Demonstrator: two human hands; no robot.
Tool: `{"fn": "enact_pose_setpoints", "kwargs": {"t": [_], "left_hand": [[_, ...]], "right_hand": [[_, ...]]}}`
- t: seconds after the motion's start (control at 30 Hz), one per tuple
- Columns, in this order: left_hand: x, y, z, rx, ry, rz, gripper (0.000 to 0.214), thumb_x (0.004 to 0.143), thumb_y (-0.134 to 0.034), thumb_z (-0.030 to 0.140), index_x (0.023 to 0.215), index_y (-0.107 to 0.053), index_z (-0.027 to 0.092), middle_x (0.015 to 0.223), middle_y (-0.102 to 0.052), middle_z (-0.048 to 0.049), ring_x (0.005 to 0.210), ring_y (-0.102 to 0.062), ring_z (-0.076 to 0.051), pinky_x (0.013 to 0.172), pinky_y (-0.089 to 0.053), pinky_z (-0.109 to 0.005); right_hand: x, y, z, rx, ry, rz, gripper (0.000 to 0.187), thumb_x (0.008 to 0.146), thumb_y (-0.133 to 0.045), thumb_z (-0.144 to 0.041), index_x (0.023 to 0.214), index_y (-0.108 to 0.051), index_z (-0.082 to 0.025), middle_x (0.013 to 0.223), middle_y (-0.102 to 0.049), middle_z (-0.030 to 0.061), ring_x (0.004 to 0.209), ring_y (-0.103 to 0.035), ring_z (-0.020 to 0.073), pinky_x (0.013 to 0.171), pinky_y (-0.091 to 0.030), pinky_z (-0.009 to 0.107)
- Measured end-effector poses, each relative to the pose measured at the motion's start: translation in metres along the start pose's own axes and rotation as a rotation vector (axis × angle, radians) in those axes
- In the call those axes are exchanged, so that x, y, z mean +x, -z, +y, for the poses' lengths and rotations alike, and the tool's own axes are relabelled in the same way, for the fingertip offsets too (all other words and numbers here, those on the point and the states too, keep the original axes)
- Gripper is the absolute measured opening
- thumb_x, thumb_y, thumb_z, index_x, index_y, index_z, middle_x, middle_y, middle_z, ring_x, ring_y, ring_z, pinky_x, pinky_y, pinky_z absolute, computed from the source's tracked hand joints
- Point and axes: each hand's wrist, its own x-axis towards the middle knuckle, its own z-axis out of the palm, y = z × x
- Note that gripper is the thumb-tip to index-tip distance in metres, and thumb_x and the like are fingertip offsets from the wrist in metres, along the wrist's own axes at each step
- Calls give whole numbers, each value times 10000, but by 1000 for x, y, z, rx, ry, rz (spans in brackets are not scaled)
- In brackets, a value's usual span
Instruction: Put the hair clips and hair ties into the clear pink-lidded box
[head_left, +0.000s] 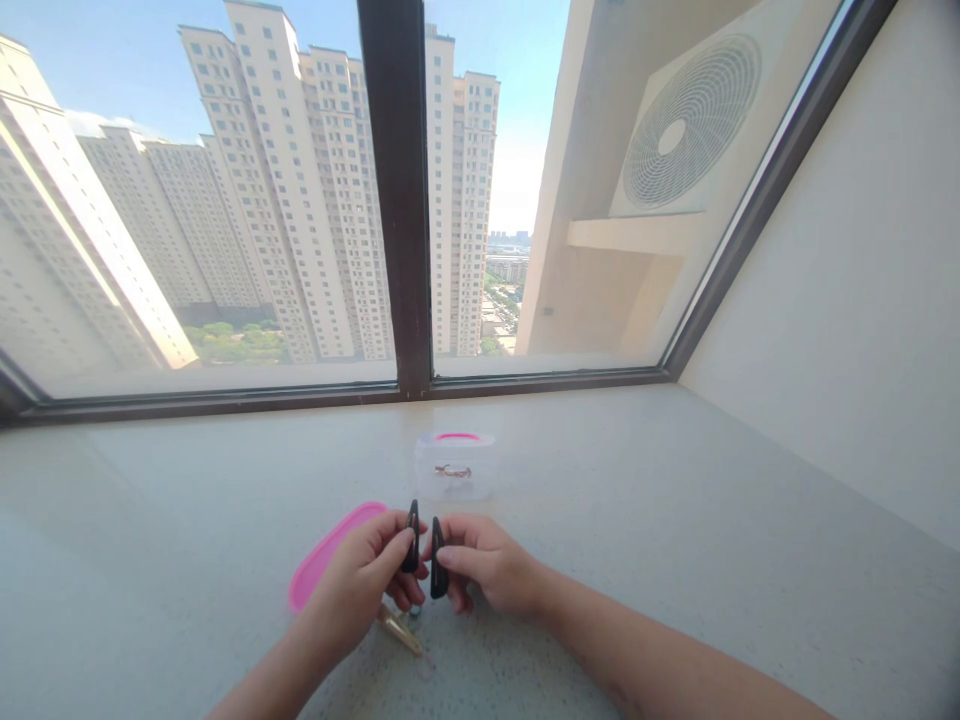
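My left hand (360, 580) pinches a black snap hair clip (412, 535) upright between thumb and fingers. My right hand (487, 565) pinches a second black hair clip (438, 560) the same way, right beside the first. The two clips stand almost side by side above the pale sill (675, 520). A gold-coloured hair clip (399, 630) lies on the sill under my left hand. Just beyond the hands stands a small clear plastic box (454, 467) with a small item inside. Its pink lid (322, 555) lies flat to the left, partly hidden by my left hand.
A wide pale stone window sill runs left to right. The dark window frame (397, 200) stands behind the box, with tall buildings outside. A white wall (862, 300) closes the right side.
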Motion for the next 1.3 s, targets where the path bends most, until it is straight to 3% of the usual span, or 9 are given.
{"fn": "enact_pose_setpoints", "kwargs": {"t": [0.47, 0.87, 1.03, 1.2, 1.3], "left_hand": [[-3, -2, 2, 36, -12, 10, 364, 751, -615, 524, 790, -533, 172, 608, -620, 11, 462, -619, -136, 429, -463, -220], [-3, -2, 0, 10, -19, 23, 358, 748, -633, 507, 836, -551, 170, 604, -623, 11, 466, -623, -144, 425, -465, -222], [-2, -2, 2, 0, -23, 5, 368, 755, -631, 524, 802, -544, 170, 626, -626, 3, 486, -630, -146, 448, -489, -234], [-2, -1, 2, -30, -32, -13, 358, 762, -643, 515, 781, -565, 166, 653, -642, -11, 541, -665, -169, 482, -523, -251], [-2, 0, 1, -53, -22, -5, 378, 751, -657, 514, 863, -589, 160, 661, -664, -21, 565, -680, -186, 508, -542, -269]], "right_hand": [[-2, 0, 1, -99, -5, 54, 232, 769, -552, -309, 926, -574, -139, 606, -539, -40, 390, -444, 60, 374, -316, 164], [-2, 0, 1, -114, 18, 58, 192, 773, -534, -262, 914, -581, -140, 576, -504, -54, 383, -408, 56, 369, -294, 161], [-2, -1, 1, -94, 33, 49, 184, 770, -537, -260, 894, -582, -132, 655, -559, -21, 396, -410, 48, 368, -294, 164], [-2, -1, -1, -109, 19, 40, 185, 765, -558, -283, 868, -586, -132, 548, -488, -53, 379, -405, 60, 366, -283, 168], [0, 1, 0, -70, -16, 43, 218, 739, -576, -310, 867, -584, -134, 528, -505, -48, 373, -434, 73, 360, -290, 171]]}}
